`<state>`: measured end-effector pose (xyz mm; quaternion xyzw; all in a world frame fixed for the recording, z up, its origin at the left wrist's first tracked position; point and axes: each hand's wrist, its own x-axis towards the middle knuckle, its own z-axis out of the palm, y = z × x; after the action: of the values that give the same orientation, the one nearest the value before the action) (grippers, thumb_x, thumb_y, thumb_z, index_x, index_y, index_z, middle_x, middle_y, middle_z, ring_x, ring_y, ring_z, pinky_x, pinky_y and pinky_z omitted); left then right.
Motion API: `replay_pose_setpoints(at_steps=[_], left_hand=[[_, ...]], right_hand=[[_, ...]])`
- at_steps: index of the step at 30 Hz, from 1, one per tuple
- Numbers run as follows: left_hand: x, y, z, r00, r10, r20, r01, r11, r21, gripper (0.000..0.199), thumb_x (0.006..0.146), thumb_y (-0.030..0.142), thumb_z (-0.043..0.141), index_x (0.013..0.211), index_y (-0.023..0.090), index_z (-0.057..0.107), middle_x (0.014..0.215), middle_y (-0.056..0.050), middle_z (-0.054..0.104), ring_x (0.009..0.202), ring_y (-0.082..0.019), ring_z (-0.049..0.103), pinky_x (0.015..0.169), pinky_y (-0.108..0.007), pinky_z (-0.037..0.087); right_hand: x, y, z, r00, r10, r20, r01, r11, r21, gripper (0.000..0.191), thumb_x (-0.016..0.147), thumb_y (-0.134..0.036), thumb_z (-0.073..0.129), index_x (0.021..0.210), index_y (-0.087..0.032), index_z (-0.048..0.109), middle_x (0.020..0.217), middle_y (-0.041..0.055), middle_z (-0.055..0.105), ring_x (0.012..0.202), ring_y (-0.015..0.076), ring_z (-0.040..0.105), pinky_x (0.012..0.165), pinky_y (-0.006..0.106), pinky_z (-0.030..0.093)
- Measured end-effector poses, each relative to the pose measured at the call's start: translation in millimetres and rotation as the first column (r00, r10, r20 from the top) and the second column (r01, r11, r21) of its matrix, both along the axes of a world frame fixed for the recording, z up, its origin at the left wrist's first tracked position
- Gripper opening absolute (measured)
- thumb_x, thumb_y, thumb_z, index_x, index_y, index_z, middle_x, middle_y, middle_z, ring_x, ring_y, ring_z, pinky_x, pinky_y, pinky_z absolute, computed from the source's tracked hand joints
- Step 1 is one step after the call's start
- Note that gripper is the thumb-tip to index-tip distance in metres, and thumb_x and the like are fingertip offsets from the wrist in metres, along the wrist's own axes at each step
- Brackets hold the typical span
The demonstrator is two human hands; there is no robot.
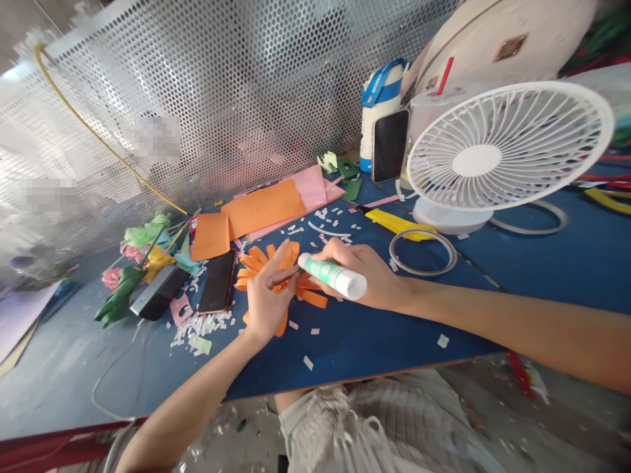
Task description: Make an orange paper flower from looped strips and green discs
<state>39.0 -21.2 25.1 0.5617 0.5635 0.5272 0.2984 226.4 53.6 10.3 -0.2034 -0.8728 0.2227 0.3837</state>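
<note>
My right hand (367, 272) is closed around a white and green glue stick (331, 274), tilted with its white end towards me. The glue stick's other end is beside the fingertips of my left hand (269, 299). With that hand I hold an orange paper flower (251, 264) made of looped strips, down at the blue table. My fingers cover the flower's middle, and what lies between the two hands is partly hidden. Left of the flower lies a dark phone (217, 282).
Orange paper sheets (266, 209) lie behind my hands. A yellow utility knife (399, 225), a roll of tape (422, 253) and a white fan (510, 148) stand or lie to the right. Paper flowers (148, 246) and a power bank (160, 292) are at left; paper scraps (204, 328) are scattered about.
</note>
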Motion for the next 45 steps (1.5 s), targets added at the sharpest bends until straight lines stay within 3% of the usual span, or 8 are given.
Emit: replay_pose_setpoints(at_steps=[7,13,21,25,28,31,38,45], left_hand=[[-2.7,2.6,0.1,0.997,-0.025,0.07,0.027,0.999,-0.025,0.059,0.082,0.021,0.071,0.139,0.021,0.056,0.101,-0.005,0.079,0.099,-0.024,0.074,0.097,-0.039,0.057],[-7.3,7.9,2.0,0.978,-0.05,0.201,0.058,0.998,-0.039,0.068,0.081,0.033,0.075,0.142,0.017,0.052,0.099,-0.007,0.08,0.099,-0.025,0.074,0.097,-0.04,0.055],[-7.5,9.2,-0.2,0.959,-0.067,0.274,0.087,0.994,-0.061,0.064,0.077,0.038,0.079,0.134,0.017,0.06,0.1,-0.01,0.079,0.095,-0.024,0.075,0.092,-0.036,0.057],[-5.8,8.9,1.6,0.956,-0.084,0.282,0.11,0.991,-0.081,0.066,0.077,0.037,0.079,0.136,0.015,0.057,0.096,-0.009,0.08,0.09,-0.023,0.076,0.091,-0.035,0.057],[-4.8,8.4,2.0,0.953,-0.088,0.289,0.121,0.988,-0.098,0.069,0.075,0.037,0.08,0.136,0.015,0.057,0.093,-0.009,0.08,0.087,-0.023,0.076,0.088,-0.036,0.058],[-4.8,8.2,1.1,0.952,-0.092,0.292,0.127,0.986,-0.103,0.071,0.075,0.037,0.08,0.138,0.015,0.056,0.092,-0.008,0.08,0.084,-0.022,0.076,0.087,-0.036,0.059],[-6.0,6.9,0.0,0.966,-0.106,0.234,0.13,0.987,-0.091,0.065,0.081,0.031,0.074,0.141,0.016,0.052,0.095,-0.006,0.08,0.083,-0.019,0.076,0.086,-0.033,0.06],[-5.5,6.6,-0.5,0.99,-0.09,0.111,0.096,0.994,-0.055,0.062,0.084,0.023,0.068,0.143,0.018,0.051,0.099,-0.006,0.08,0.094,-0.022,0.075,0.092,-0.036,0.06]], right_hand=[[1.7,-6.0,6.4,0.999,0.006,-0.031,-0.008,0.998,-0.061,0.017,0.091,-0.03,0.054,0.097,-0.022,0.041,0.062,-0.0023,0.064,0.049,0.0148,0.059,0.052,0.025,0.043],[3.2,-2.0,9.4,0.976,-0.164,-0.144,0.166,0.986,0.0,0.026,0.083,-0.036,0.065,0.098,-0.022,0.049,0.085,0.0057,0.071,0.066,0.0206,0.069,0.052,0.027,0.047],[4.9,-0.7,22.8,0.947,0.044,-0.318,-0.09,0.987,-0.13,0.02,0.087,-0.024,0.06,0.107,-0.023,0.057,0.105,0.0051,0.067,0.096,0.0183,0.067,0.085,0.031,0.053],[4.5,1.2,22.4,0.946,0.061,-0.318,-0.116,0.981,-0.158,0.013,0.087,-0.026,0.061,0.1,-0.024,0.061,0.099,0.0035,0.069,0.094,0.0188,0.065,0.084,0.033,0.052],[4.6,2.7,19.2,0.959,0.059,-0.277,-0.088,0.992,-0.092,0.019,0.085,-0.023,0.058,0.104,-0.024,0.059,0.1,0.0043,0.067,0.089,0.0188,0.064,0.08,0.033,0.051],[4.6,3.3,19.2,0.972,0.085,-0.219,-0.074,0.996,0.055,0.027,0.082,-0.02,0.058,0.108,-0.024,0.055,0.1,0.0044,0.066,0.087,0.019,0.061,0.081,0.034,0.048],[2.6,6.5,17.9,0.993,0.107,-0.053,-0.085,0.946,0.314,0.029,0.082,-0.019,0.057,0.11,-0.024,0.055,0.083,0.0005,0.061,0.074,0.0173,0.051,0.074,0.032,0.045],[1.9,10.3,11.6,0.997,0.075,-0.01,-0.066,0.926,0.371,0.025,0.084,-0.022,0.058,0.109,-0.021,0.055,0.079,0.0003,0.054,0.075,0.0179,0.048,0.071,0.03,0.044]])
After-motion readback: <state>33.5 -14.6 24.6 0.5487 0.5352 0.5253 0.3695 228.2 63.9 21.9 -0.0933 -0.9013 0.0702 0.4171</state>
